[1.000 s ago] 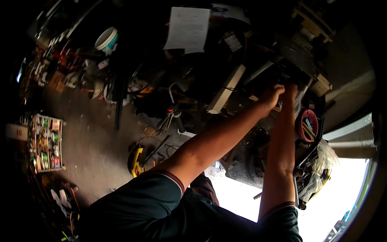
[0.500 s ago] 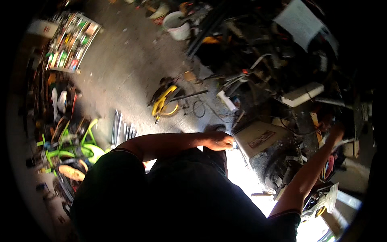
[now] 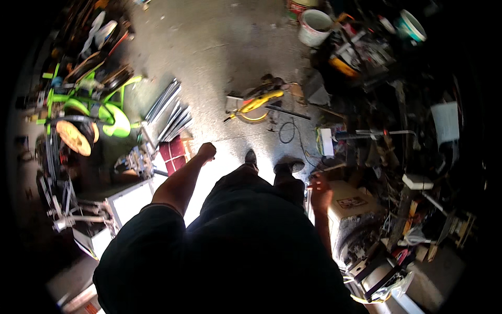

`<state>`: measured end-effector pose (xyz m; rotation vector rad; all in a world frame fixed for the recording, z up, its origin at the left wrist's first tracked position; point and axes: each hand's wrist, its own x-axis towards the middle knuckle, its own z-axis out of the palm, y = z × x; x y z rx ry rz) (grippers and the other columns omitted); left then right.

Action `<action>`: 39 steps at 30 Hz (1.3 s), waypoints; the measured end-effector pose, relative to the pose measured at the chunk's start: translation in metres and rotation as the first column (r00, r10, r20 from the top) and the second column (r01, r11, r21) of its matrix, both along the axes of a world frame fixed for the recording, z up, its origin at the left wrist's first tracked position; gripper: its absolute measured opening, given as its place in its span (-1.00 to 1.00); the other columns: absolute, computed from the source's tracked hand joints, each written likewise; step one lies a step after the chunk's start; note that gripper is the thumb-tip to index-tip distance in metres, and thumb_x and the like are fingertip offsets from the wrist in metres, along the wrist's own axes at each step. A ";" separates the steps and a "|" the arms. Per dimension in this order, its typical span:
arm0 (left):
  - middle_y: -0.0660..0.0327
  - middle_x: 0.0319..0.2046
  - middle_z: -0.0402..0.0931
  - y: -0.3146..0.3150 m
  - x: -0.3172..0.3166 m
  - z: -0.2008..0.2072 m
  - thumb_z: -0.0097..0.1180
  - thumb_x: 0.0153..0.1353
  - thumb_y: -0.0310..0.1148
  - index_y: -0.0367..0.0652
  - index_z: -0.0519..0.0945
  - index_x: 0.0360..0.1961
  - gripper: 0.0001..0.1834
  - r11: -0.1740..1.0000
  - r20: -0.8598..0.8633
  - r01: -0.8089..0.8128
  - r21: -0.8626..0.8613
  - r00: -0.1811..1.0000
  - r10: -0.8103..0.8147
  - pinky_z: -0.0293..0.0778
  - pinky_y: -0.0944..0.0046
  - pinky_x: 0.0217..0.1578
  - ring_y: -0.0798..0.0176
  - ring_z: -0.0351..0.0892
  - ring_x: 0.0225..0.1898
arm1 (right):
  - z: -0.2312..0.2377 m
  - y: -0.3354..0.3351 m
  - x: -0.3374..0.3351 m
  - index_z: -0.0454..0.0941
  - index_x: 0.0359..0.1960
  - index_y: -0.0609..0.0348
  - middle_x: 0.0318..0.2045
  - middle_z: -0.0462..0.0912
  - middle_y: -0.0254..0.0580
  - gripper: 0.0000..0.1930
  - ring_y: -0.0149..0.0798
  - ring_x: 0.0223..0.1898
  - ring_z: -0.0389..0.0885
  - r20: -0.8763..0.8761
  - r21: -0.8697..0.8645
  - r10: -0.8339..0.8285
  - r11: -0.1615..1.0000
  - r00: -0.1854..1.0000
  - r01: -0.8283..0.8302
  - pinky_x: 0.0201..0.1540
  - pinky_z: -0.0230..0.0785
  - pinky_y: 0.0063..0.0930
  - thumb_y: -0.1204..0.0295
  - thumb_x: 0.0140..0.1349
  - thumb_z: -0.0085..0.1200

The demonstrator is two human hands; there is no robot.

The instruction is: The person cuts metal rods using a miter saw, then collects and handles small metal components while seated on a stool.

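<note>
My left hand (image 3: 207,152) hangs out over the brightly lit floor, its fingers curled closed. Whatever it may hold is hidden inside the fist. A dark red, light-striped piece (image 3: 172,155) lies to its left, apart from it. My right hand (image 3: 320,189) is beside the near left corner of a cardboard box (image 3: 349,200) with a printed label. Its fingers look loosely apart and slightly blurred, with nothing visible in them. I cannot tell whether it touches the box. My shoes (image 3: 289,166) stand on the concrete between the two hands.
Ahead lies a yellow-and-black power saw (image 3: 261,102) with a black cable (image 3: 286,132). Metal bars (image 3: 166,107) and a bright green machine (image 3: 114,119) are on the left. Clutter crowds the right, with a white bucket (image 3: 315,29) farther off. A dark wheel (image 3: 355,245) sits near the box.
My body and view have turned left. My left hand has moved away from the box to the left; my right hand has come back from the far-right clutter to beside the box.
</note>
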<state>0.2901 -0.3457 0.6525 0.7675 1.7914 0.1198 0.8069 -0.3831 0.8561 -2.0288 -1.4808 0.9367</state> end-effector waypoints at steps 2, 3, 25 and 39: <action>0.21 -0.41 0.60 -0.022 -0.028 0.032 0.25 0.28 -0.43 -0.12 0.59 -0.16 -0.87 0.959 0.081 -0.283 0.013 0.956 0.281 0.62 0.20 -0.42 0.24 0.65 -0.44 | -0.033 0.002 -0.043 0.64 0.05 0.21 -0.32 0.80 -0.09 -0.72 -0.23 -0.39 0.79 -0.188 -0.133 0.061 0.987 0.980 -0.087 -0.30 0.60 -0.30 0.35 0.42 0.12; 0.21 -0.40 0.60 -0.039 -0.044 0.036 0.23 0.30 -0.43 -0.11 0.59 -0.17 -0.89 0.942 0.071 -0.334 0.038 0.941 0.331 0.61 0.22 -0.42 0.25 0.65 -0.43 | -0.055 0.007 -0.054 0.60 0.12 0.28 -0.28 0.80 -0.06 -0.69 -0.28 -0.36 0.78 -0.268 -0.192 0.118 0.966 0.956 -0.173 -0.33 0.60 -0.36 0.39 0.43 0.11; 0.26 -0.57 0.53 -0.300 -0.020 -0.021 0.30 0.29 -0.41 -0.11 0.63 -0.49 -0.81 0.565 -0.084 -0.822 -0.065 0.569 0.818 0.48 0.17 -0.54 0.32 0.58 -0.52 | -0.154 0.243 -0.193 0.58 -0.07 0.15 -0.32 0.68 -0.14 -0.83 -0.21 -0.42 0.72 -0.509 -0.670 0.051 0.602 0.859 -0.433 -0.42 0.56 -0.35 0.36 0.41 0.18; 0.19 -0.56 0.47 -0.074 -0.306 -0.039 0.19 0.32 -0.45 -0.06 0.49 -0.16 -0.86 0.397 0.334 -0.860 -0.322 0.289 0.897 0.47 0.18 -0.64 0.22 0.49 -0.64 | 0.424 0.522 -0.473 0.44 0.26 0.21 0.15 0.61 0.08 -0.59 -0.02 0.14 0.63 0.084 0.953 0.891 0.058 0.446 -0.297 0.17 0.57 -0.14 0.25 0.51 0.03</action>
